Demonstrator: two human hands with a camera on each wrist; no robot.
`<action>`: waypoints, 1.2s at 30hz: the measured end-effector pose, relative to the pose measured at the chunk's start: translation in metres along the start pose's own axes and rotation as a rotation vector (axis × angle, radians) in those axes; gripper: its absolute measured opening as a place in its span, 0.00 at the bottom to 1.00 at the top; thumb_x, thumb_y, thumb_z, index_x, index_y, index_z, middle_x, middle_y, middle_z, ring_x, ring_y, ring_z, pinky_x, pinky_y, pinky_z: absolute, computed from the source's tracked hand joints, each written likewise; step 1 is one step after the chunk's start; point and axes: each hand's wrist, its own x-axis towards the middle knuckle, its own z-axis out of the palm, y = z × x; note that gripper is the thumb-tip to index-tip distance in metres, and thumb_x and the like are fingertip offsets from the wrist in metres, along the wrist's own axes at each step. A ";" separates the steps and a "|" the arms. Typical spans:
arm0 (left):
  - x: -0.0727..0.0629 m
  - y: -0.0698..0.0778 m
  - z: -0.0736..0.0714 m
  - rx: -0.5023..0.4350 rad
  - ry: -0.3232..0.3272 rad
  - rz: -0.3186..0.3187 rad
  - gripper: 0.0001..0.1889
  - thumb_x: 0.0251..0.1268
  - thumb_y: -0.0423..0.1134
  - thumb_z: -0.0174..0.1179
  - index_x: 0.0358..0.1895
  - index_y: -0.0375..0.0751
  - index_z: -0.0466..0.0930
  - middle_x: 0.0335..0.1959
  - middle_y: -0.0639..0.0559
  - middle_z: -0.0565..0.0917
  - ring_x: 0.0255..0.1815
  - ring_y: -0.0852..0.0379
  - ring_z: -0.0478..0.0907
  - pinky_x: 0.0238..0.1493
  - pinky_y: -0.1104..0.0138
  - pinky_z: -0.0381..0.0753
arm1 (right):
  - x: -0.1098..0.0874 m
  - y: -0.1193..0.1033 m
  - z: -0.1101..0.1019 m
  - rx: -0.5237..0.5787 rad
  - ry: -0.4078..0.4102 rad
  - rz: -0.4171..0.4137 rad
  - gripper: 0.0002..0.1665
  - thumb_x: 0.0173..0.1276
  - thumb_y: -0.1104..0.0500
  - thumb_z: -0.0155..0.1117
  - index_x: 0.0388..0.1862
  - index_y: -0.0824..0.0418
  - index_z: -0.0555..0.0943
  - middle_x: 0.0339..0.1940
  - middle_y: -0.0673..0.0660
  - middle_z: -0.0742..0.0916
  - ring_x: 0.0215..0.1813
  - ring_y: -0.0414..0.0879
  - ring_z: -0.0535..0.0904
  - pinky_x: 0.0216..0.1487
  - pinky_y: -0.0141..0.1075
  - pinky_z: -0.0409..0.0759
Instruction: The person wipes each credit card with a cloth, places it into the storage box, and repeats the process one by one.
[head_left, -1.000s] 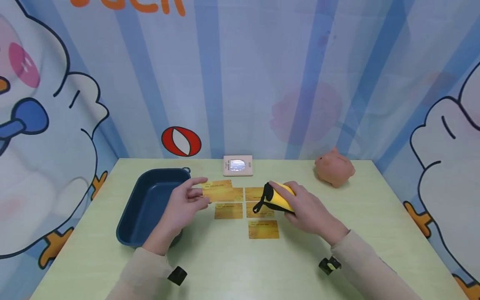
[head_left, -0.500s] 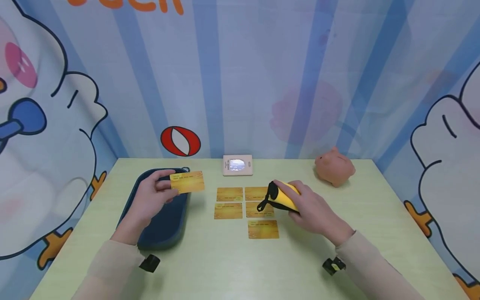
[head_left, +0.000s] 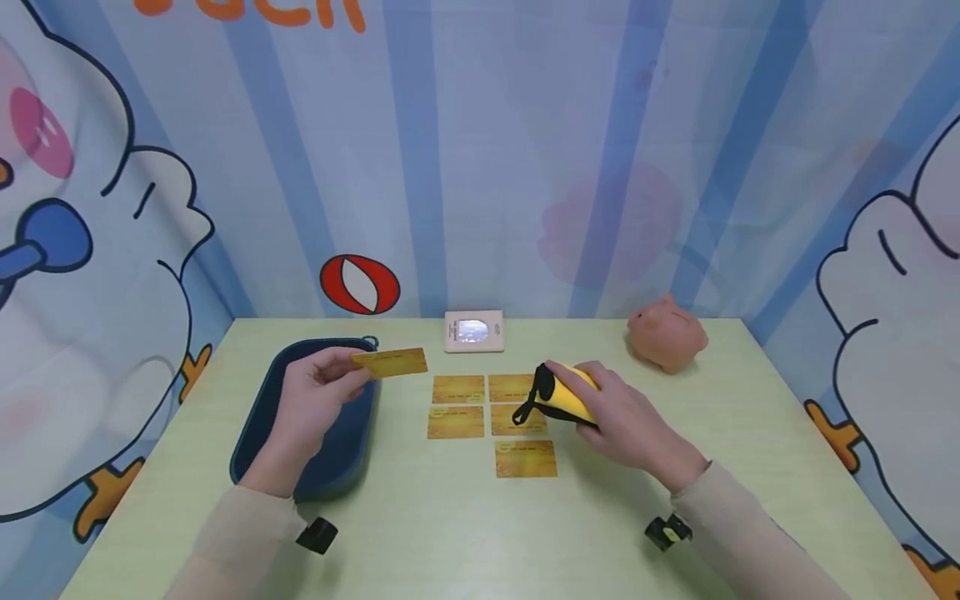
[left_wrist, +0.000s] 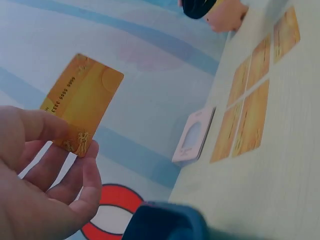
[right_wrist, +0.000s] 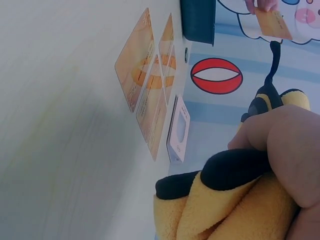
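Observation:
Between thumb and fingers, my left hand (head_left: pixel 309 408) pinches a gold bank card (head_left: pixel 392 363), raised over the right side of the dark blue tub (head_left: pixel 345 471). Embossed digits show on that card's face (left_wrist: pixel 92 92) in the left wrist view. My right hand (head_left: pixel 630 423) grips a soft yellow fleecy thing (head_left: pixel 564 404) with black trim and a black strap loop; its kind does not show clearly. Below and to its left, several gold cards (head_left: pixel 456 422) lie flat in rows on the table, one (head_left: pixel 527 459) nearest the front. The yellow thing partly overlaps the right-hand cards.
A pale pink flat case (head_left: pixel 474 332) with a shiny oval window lies at the table's back edge. The pink piggy bank (head_left: pixel 667 335) stands at the back right. A printed blue curtain (head_left: pixel 510 167) hangs behind the pale table (head_left: pixel 450 533).
My left hand has carried the gold card left, away from the laid-out cards to above the tub, then tilted it flatter. The right hand has shifted slightly right, still gripping the yellow thing.

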 end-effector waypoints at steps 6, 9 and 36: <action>-0.005 0.003 0.024 -0.125 -0.018 0.064 0.11 0.75 0.25 0.59 0.54 0.28 0.86 0.64 0.41 0.84 0.59 0.55 0.83 0.54 0.70 0.86 | 0.001 -0.003 -0.001 0.008 0.007 0.004 0.55 0.62 0.67 0.72 0.86 0.45 0.61 0.64 0.63 0.78 0.52 0.54 0.78 0.48 0.50 0.84; -0.007 0.004 0.034 -0.161 -0.040 0.037 0.11 0.75 0.24 0.57 0.54 0.27 0.85 0.66 0.41 0.82 0.60 0.49 0.82 0.51 0.67 0.87 | 0.003 -0.006 -0.002 0.012 0.019 0.002 0.56 0.63 0.66 0.73 0.86 0.44 0.60 0.65 0.63 0.78 0.52 0.54 0.77 0.48 0.49 0.84; -0.013 -0.013 0.091 -0.236 -0.231 -0.107 0.35 0.71 0.26 0.64 0.78 0.49 0.67 0.57 0.36 0.87 0.49 0.44 0.90 0.48 0.63 0.89 | 0.033 -0.041 -0.015 0.040 0.093 -0.129 0.55 0.63 0.66 0.73 0.85 0.45 0.61 0.66 0.62 0.77 0.53 0.55 0.80 0.51 0.50 0.86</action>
